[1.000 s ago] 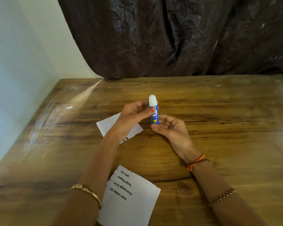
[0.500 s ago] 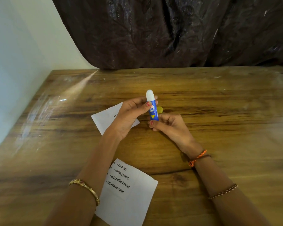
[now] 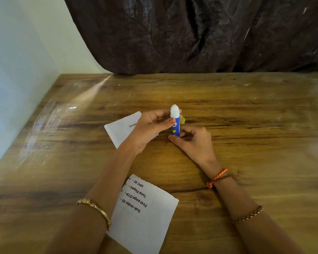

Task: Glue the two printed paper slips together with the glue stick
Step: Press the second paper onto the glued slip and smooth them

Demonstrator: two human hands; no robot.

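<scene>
- Head view: a blue plastic glue stick (image 3: 175,129) stands upright above a brown wood-grain table (image 3: 246,110), held between both hands near the table's middle.
- The white glue column (image 3: 174,110) is exposed at the top of the stick, uncapped.
- The left hand (image 3: 151,129) has its thumb and fingers closed around the upper part of the tube, the thumb tip with a red nail pressed on the blue label.
- The right hand (image 3: 195,142) curls its fingers shut around the base of the tube, thumb against the bottom end.
- A small yellow piece (image 3: 182,120) shows just behind the tube; what it is cannot be told.
- A white printed paper slip (image 3: 120,130) lies flat on the table under and behind the left hand, partly covered by it.
- A second white printed paper slip (image 3: 145,217) lies nearer the person, between the forearms, its left edge under the left forearm, well apart from the first slip.
- A gold bangle (image 3: 95,209) sits on the left wrist; an orange thread band (image 3: 217,177) and a beaded bracelet (image 3: 248,215) sit on the right.
- A dark brown curtain (image 3: 191,33) hangs behind the table.
</scene>
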